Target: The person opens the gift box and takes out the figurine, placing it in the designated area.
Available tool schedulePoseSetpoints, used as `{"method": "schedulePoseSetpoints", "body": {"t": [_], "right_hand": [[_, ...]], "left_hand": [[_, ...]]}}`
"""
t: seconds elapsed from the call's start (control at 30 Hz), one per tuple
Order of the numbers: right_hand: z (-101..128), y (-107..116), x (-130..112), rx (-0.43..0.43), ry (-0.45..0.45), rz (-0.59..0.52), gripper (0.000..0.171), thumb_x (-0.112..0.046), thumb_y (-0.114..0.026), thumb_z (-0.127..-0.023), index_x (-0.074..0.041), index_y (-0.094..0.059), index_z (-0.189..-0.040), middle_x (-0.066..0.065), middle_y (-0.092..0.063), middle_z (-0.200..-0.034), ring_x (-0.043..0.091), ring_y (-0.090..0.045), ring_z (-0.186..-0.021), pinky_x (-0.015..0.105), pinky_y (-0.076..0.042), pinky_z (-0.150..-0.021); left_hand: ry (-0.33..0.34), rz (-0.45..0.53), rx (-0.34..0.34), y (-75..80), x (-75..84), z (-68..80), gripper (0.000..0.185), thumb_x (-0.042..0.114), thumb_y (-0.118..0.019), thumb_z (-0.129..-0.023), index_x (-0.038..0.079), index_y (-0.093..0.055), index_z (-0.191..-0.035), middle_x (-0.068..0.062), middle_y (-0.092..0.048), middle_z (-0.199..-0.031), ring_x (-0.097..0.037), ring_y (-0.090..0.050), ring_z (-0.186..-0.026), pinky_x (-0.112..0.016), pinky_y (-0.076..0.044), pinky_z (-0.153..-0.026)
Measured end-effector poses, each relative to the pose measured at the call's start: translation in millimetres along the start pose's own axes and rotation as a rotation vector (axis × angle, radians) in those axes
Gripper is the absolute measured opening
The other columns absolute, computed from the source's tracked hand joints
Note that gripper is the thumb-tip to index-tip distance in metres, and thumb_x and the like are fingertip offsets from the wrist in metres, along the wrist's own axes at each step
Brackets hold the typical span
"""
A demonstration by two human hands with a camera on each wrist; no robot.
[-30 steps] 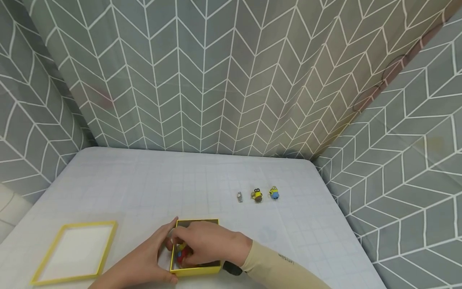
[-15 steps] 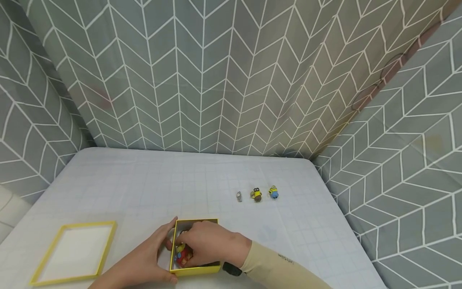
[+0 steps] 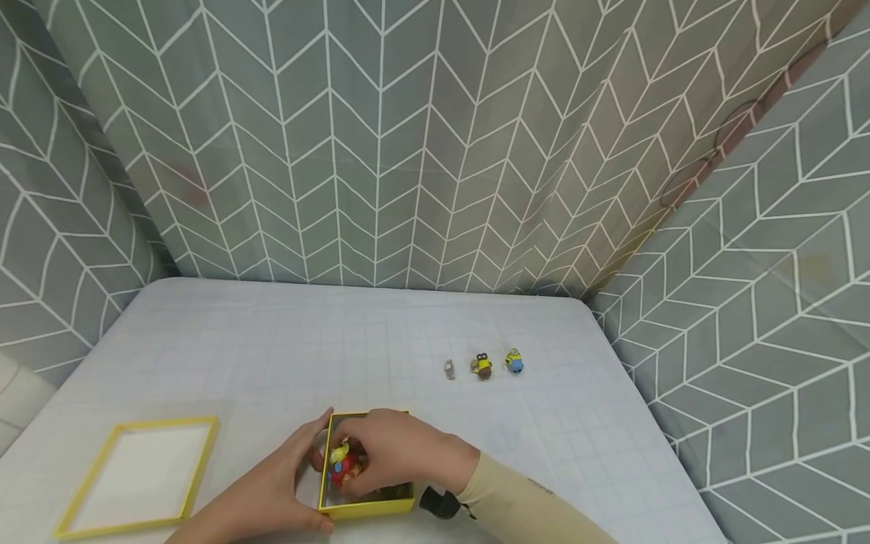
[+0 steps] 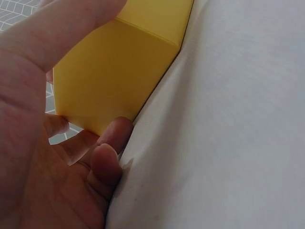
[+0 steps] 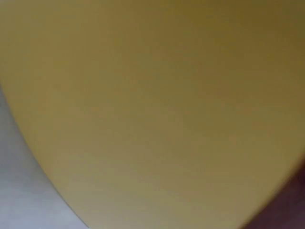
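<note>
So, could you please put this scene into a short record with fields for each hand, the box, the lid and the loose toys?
left hand: holds the yellow box by its left side
right hand: inside the box, fingers pinching a red and yellow figure
yellow box: open, at the table's near edge
lid: lies flat to the left of the box
three small figures: in a row farther back on the right

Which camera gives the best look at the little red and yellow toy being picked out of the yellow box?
The head view: the red and yellow toy shows between the right hand fingers inside the yellow box. Both wrist views show only the box's yellow wall, no toy.
</note>
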State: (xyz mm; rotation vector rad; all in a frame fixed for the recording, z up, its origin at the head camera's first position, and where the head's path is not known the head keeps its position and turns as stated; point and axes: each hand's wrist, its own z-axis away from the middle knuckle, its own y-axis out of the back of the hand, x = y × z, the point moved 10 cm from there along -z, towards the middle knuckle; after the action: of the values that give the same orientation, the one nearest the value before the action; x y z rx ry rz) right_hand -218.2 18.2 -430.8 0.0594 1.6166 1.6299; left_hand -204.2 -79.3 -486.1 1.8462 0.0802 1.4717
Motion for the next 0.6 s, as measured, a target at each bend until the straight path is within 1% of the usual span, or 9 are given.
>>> {"method": "schedulePoseSetpoints", "body": {"t": [0.03, 0.1, 0.2, 0.27, 0.33, 0.4, 0.47, 0.6], "right_hand": [[1.6, 4.3, 0.9, 0.009, -0.004, -0.056, 0.042, -0.035, -0.079, -0.082, -0.026, -0.061, -0.119, -0.022, -0.058, -0.082, -0.007, -0.052, -0.07, 0.012, -0.044, -0.062], [4.5, 13.0, 4.2, 0.035, -0.014, -0.148, 0.045, -0.033, -0.079, -0.083, -0.024, -0.059, -0.123, -0.021, -0.06, -0.089, -0.006, -0.056, -0.077, 0.012, -0.046, -0.068], [7.7, 25.0, 9.3, 0.099, -0.013, -0.281, 0.048, -0.03, -0.079, -0.086, -0.022, -0.056, -0.127, -0.018, -0.063, -0.097, -0.006, -0.06, -0.082, 0.015, -0.049, -0.07], [9.2, 30.2, 13.3, 0.137, -0.017, -0.361, 0.05, -0.029, -0.078, -0.087, -0.022, -0.054, -0.13, -0.016, -0.064, -0.104, -0.005, -0.062, -0.084, 0.016, -0.051, -0.071], [9.9, 33.1, 16.3, 0.165, -0.015, -0.424, 0.05, -0.029, -0.077, -0.088, -0.021, -0.054, -0.132, -0.013, -0.063, -0.113, -0.004, -0.064, -0.087, 0.018, -0.051, -0.072], [10.1, 33.5, 19.1, 0.181, -0.018, -0.47, 0.049, -0.029, -0.076, -0.089, -0.021, -0.055, -0.133, -0.01, -0.059, -0.122, -0.002, -0.065, -0.089, 0.019, -0.052, -0.073], [10.0, 33.2, 21.2, 0.196, -0.019, -0.489, 0.05, -0.029, -0.075, -0.09, -0.021, -0.055, -0.135, -0.008, -0.056, -0.128, -0.002, -0.065, -0.09, 0.019, -0.052, -0.074], [9.9, 32.5, 22.7, 0.221, -0.001, -0.515, 0.053, -0.025, -0.073, -0.091, -0.022, -0.053, -0.14, -0.006, -0.053, -0.136, -0.001, -0.065, -0.092, 0.02, -0.052, -0.076]], "left_hand": [[0.001, -0.006, 0.003, 0.4, 0.3, -0.2, 0.132, 0.055, -0.09, -0.059, 0.018, -0.014, -0.16, 0.013, -0.051, -0.106, -0.008, -0.048, -0.105, -0.02, -0.035, -0.094], [-0.004, -0.012, 0.007, 1.1, 1.3, -0.8, 0.131, 0.055, -0.09, -0.059, 0.017, -0.016, -0.159, 0.012, -0.051, -0.107, -0.008, -0.049, -0.101, -0.02, -0.037, -0.087], [0.003, -0.006, 0.005, 1.0, 1.1, -1.3, 0.129, 0.055, -0.09, -0.059, 0.022, -0.016, -0.159, 0.008, -0.05, -0.108, -0.009, -0.049, -0.095, -0.022, -0.037, -0.076], [0.013, 0.007, 0.003, 0.6, 0.1, -1.7, 0.129, 0.054, -0.091, -0.058, 0.027, -0.016, -0.159, 0.006, -0.05, -0.109, -0.01, -0.049, -0.092, -0.024, -0.038, -0.072], [0.023, 0.016, -0.002, -0.1, -0.9, -1.7, 0.129, 0.054, -0.091, -0.058, 0.028, -0.015, -0.158, 0.004, -0.05, -0.11, -0.01, -0.049, -0.09, -0.025, -0.039, -0.069], [0.026, 0.021, -0.002, -0.3, -1.4, -1.6, 0.13, 0.054, -0.091, -0.057, 0.025, -0.016, -0.159, 0.003, -0.05, -0.109, -0.01, -0.049, -0.088, -0.025, -0.039, -0.068], [0.026, 0.024, -0.006, -0.9, -1.7, -1.3, 0.131, 0.054, -0.091, -0.058, 0.02, -0.016, -0.159, 0.003, -0.051, -0.109, -0.01, -0.049, -0.088, -0.025, -0.039, -0.067], [0.023, 0.016, -0.002, -0.6, -1.6, -0.3, 0.132, 0.054, -0.091, -0.057, 0.015, -0.017, -0.159, 0.003, -0.051, -0.107, -0.01, -0.049, -0.086, -0.025, -0.039, -0.067]]}}
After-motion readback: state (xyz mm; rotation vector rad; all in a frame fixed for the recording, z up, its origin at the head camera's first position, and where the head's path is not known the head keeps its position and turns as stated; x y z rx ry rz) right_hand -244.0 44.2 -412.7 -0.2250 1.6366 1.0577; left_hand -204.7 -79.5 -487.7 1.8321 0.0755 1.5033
